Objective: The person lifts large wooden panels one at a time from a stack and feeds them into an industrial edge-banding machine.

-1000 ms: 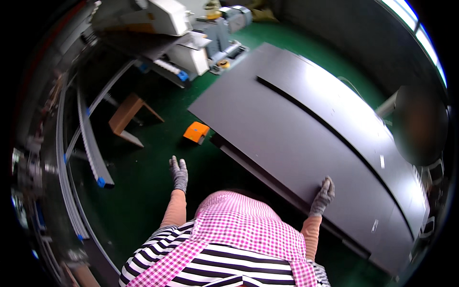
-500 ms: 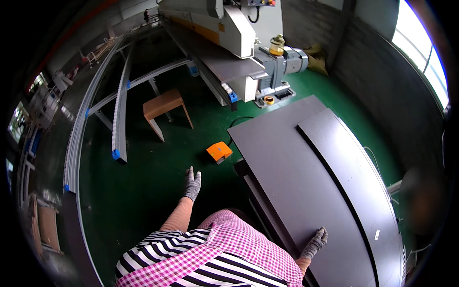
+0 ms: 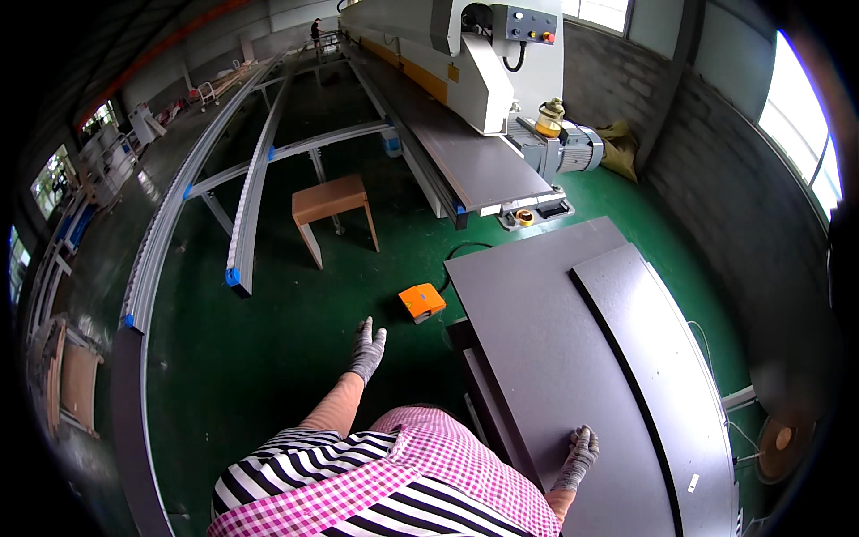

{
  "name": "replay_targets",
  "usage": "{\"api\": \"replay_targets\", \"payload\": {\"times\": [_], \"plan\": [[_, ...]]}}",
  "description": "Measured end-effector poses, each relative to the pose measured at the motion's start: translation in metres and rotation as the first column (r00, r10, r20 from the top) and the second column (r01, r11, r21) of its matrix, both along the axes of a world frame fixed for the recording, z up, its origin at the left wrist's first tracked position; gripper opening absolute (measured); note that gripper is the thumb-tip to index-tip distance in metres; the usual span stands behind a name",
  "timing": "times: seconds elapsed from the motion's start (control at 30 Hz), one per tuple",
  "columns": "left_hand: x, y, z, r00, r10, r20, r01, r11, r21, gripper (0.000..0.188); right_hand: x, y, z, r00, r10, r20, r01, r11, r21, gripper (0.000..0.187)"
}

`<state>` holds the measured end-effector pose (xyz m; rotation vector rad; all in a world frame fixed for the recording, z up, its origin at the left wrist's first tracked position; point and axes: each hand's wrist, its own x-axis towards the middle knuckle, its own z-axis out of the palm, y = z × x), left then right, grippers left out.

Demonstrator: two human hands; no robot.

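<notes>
Grey panels [image 3: 546, 349] are piled up on the person's right, just past the pink checked apron [image 3: 438, 447], with a narrower board [image 3: 658, 331] lying on top of a wider one and set over toward the far right side. Small white sticker on that top board, fwiw.

Right hand [image 3: 580, 449], in a grey glove, is over the wider panel. Fingers look a bit curled, but I honestly can't tell if it's pressing down, resting or just hovering. Don't see it gripping an edge. Left hand [image 3: 367, 349] is out over the green floor [image 3: 295, 349] with its fingers spread and nothing in them, near the orange pedal-like box [image 3: 422, 302].

Progress-wise, I'd call it early for these boards: both lie flat on the pile, neither looks lifted, so any handling of them is yet to be done. Up ahead, a long grey surface [image 3: 488, 170] runs along the white machine [image 3: 490, 89]; no clue if that's a loose board or part of the machine.
</notes>
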<state>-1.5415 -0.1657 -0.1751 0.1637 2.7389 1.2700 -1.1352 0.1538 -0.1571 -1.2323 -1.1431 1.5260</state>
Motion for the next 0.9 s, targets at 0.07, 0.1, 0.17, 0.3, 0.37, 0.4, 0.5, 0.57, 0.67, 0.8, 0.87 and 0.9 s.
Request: {"api": "replay_targets", "payload": {"times": [0.07, 0.1, 0.17, 0.3, 0.37, 0.4, 0.5, 0.57, 0.67, 0.8, 0.87, 0.9], "plan": [[-0.001, -0.004, 0.001, 0.999, 0.030, 0.041, -0.031, 0.999, 0.015, 0.062, -0.009, 0.003, -0.004, 0.998, 0.056, -0.032, -0.056, 0.998, 0.013, 0.017], [0.000, -0.005, 0.002, 0.999, 0.042, 0.035, -0.043, 0.999, 0.021, 0.062, -0.020, 0.000, 0.005, 0.995, 0.088, 0.036, -0.089, 0.996, 0.009, 0.017], [0.004, -0.007, 0.005, 0.998, 0.065, 0.024, -0.065, 0.998, 0.017, 0.060, -0.033, -0.002, 0.012, 0.981, 0.139, 0.133, -0.140, 0.990, 0.001, 0.018], [0.008, -0.012, 0.001, 0.997, 0.073, 0.014, -0.073, 0.997, 0.037, 0.058, -0.051, 0.001, 0.018, 0.976, 0.198, 0.096, -0.193, 0.980, -0.053, 0.023], [0.013, -0.014, 0.001, 0.997, 0.068, 0.039, -0.071, 0.995, 0.067, 0.060, -0.062, 0.004, 0.020, 0.972, 0.222, 0.078, -0.214, 0.972, -0.100, 0.026], [0.014, -0.015, 0.004, 0.996, 0.072, 0.047, -0.074, 0.996, 0.042, 0.060, -0.068, 0.005, 0.022, 0.968, 0.243, 0.056, -0.233, 0.961, -0.146, 0.028], [0.018, -0.017, 0.013, 0.996, 0.062, 0.062, -0.063, 0.998, 0.008, 0.060, -0.084, 0.002, 0.030, 0.953, 0.299, 0.043, -0.289, 0.943, -0.164, 0.035], [0.021, -0.014, 0.019, 0.997, 0.059, 0.055, -0.060, 0.998, 0.004, 0.060, -0.091, 0.001, 0.034, 0.944, 0.329, -0.009, -0.324, 0.923, -0.207, 0.043], [0.022, -0.013, 0.026, 0.997, 0.066, 0.038, -0.067, 0.998, 0.016, 0.060, -0.100, -0.001, 0.030, 0.934, 0.297, -0.199, -0.347, 0.889, -0.298, 0.052], [0.021, -0.010, 0.032, 0.998, 0.065, -0.003, -0.064, 0.995, 0.072, 0.055, -0.105, -0.009, 0.020, 0.747, 0.216, -0.628, -0.518, 0.782, -0.347, 0.069], [0.022, -0.009, 0.032, 0.998, 0.057, -0.010, -0.055, 0.994, 0.098, 0.056, -0.104, -0.017, 0.020, 0.706, 0.197, -0.680, -0.536, 0.777, -0.330, 0.072], [0.019, -0.008, 0.028, 0.999, 0.047, -0.012, -0.045, 0.991, 0.123, 0.056, -0.104, -0.022, 0.020, 0.655, 0.197, -0.729, -0.569, 0.763, -0.305, 0.075]]}}
